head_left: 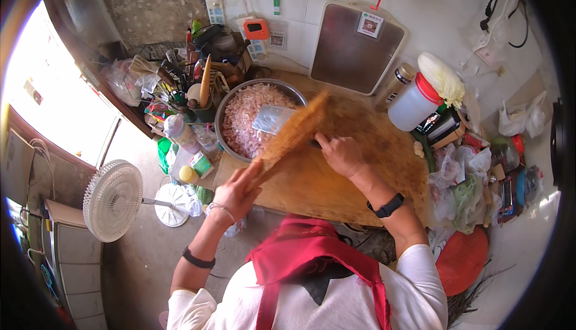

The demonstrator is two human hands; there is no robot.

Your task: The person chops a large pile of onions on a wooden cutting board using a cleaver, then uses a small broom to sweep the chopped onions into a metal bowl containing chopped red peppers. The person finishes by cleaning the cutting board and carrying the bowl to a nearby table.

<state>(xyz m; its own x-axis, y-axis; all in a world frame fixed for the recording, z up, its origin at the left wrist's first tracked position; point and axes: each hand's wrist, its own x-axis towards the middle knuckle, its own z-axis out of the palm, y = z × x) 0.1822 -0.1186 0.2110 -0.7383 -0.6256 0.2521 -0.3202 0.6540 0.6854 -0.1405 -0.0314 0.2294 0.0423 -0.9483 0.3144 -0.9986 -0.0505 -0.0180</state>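
My left hand (237,190) grips the near end of a wooden board (292,134), which is tilted up on edge and slightly blurred. My right hand (339,153) is closed on the dark handle of a cleaver. The cleaver's wide metal blade (273,119) shows beyond the board, over a large steel bowl (219,125). Chopped pinkish pieces, apparently meat, fill the bowl (245,105). The board hides part of the cleaver and the bowl's near right rim. Beneath both hands lies a large wooden work surface (373,168) with darker, stained patches.
Left of the bowl stand a utensil holder (204,113) and bottles (180,132). A metal-faced board (357,46) leans on the wall. At the right are a thermos (396,84), a red-lidded container (411,105) and plastic bags (465,172). A white fan (114,200) stands at the left.
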